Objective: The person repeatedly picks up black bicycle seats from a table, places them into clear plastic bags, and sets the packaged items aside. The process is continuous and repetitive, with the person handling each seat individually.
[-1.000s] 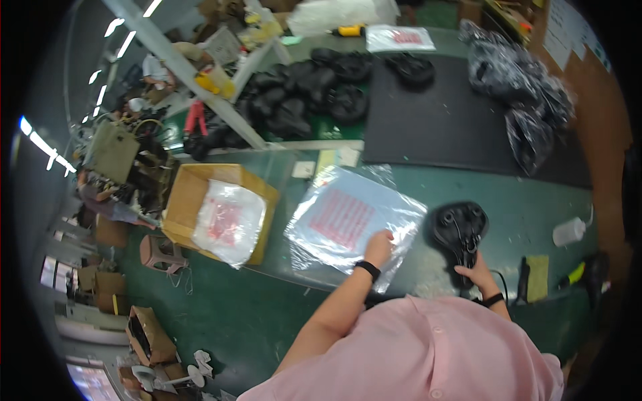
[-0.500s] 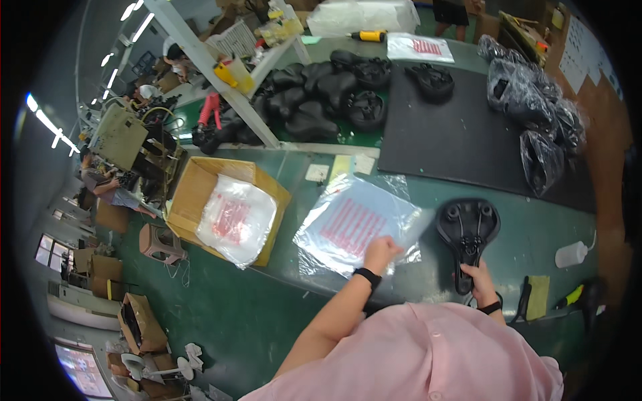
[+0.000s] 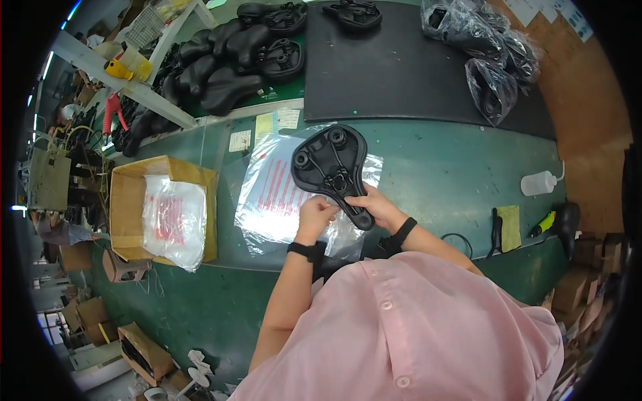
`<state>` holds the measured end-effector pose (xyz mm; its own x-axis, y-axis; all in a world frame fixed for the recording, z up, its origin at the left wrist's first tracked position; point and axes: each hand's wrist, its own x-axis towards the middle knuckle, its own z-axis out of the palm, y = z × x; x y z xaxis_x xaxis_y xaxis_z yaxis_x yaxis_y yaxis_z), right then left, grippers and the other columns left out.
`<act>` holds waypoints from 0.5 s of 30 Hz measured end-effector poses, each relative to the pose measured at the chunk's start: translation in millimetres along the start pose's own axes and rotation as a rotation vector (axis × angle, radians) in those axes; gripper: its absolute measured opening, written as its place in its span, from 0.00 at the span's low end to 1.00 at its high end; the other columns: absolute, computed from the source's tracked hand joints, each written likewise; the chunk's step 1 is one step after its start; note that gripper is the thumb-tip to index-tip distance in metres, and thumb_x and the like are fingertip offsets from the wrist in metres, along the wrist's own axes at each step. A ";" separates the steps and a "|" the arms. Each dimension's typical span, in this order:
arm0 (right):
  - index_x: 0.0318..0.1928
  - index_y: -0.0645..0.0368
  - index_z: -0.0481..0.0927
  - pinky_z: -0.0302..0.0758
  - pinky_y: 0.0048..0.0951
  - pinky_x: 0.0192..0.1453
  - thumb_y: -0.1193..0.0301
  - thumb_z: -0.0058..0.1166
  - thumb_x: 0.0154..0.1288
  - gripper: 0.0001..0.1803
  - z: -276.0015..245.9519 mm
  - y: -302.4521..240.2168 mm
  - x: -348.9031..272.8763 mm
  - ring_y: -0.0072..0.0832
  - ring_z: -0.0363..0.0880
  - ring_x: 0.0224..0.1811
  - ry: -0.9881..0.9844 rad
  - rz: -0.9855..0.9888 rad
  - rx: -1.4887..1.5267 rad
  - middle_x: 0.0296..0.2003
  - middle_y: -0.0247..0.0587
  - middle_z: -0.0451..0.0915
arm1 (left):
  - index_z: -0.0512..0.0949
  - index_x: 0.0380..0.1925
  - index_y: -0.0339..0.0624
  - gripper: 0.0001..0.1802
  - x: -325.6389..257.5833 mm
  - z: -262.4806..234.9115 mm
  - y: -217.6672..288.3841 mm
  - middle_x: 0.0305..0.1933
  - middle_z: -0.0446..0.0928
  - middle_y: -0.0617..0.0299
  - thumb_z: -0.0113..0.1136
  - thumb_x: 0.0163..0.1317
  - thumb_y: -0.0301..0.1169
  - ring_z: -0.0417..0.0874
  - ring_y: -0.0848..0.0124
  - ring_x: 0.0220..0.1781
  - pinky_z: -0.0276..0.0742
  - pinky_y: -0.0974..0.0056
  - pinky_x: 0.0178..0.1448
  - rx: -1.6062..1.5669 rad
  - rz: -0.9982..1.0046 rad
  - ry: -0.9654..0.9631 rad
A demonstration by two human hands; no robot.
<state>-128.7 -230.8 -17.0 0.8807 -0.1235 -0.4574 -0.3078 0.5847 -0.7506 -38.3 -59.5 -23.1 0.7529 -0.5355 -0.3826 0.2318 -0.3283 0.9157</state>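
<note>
Your right hand (image 3: pixel 381 208) gripped the narrow nose of the black plastic bicycle saddle (image 3: pixel 332 166), underside up, fingers curled around it. It lay over the clear plastic bag with red print (image 3: pixel 274 194) on the green workbench (image 3: pixel 441 174). Your left hand (image 3: pixel 315 215) pinched the bag's edge beside the nose.

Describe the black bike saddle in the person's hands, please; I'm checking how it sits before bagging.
The bike saddle is black, seemingly plastic, and turned underside up, showing ribs, round bosses and rails. Its wide end points away from the person, over the clear bag on the green bench. The right hand grips its narrow nose; the left hand is beside the nose, at the bag.
</note>
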 end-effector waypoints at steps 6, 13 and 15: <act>0.62 0.68 0.64 0.72 0.27 0.56 0.79 0.64 0.53 0.35 -25.4 -6.6 -2.7 0.28 0.77 0.49 0.189 -0.127 -0.243 0.50 0.43 0.77 | 0.73 0.34 0.39 0.05 -36.0 -104.6 -1.9 0.33 0.77 0.62 0.57 0.64 0.29 0.80 0.74 0.34 0.78 0.66 0.42 -0.675 -0.049 0.207; 0.58 0.61 0.68 0.71 0.31 0.56 0.79 0.65 0.46 0.35 -15.1 -46.7 -54.1 0.42 0.77 0.51 0.297 -0.697 -0.948 0.49 0.46 0.76 | 0.77 0.32 0.38 0.07 -48.4 -70.2 22.6 0.24 0.73 0.68 0.58 0.64 0.31 0.76 0.78 0.26 0.76 0.71 0.34 -0.240 -0.079 0.174; 0.56 0.59 0.69 0.73 0.33 0.54 0.79 0.65 0.45 0.33 -2.0 -58.3 -70.5 0.47 0.76 0.51 0.179 -0.676 -1.065 0.48 0.46 0.75 | 0.79 0.32 0.36 0.08 -36.2 -59.5 17.5 0.21 0.73 0.69 0.58 0.65 0.31 0.74 0.80 0.22 0.73 0.74 0.30 -0.311 0.005 0.250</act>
<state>-173.5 -257.8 58.0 0.9394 -0.2981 0.1693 -0.0268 -0.5564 -0.8305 -24.8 0.4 14.1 0.8720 -0.3183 -0.3719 0.3746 -0.0550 0.9255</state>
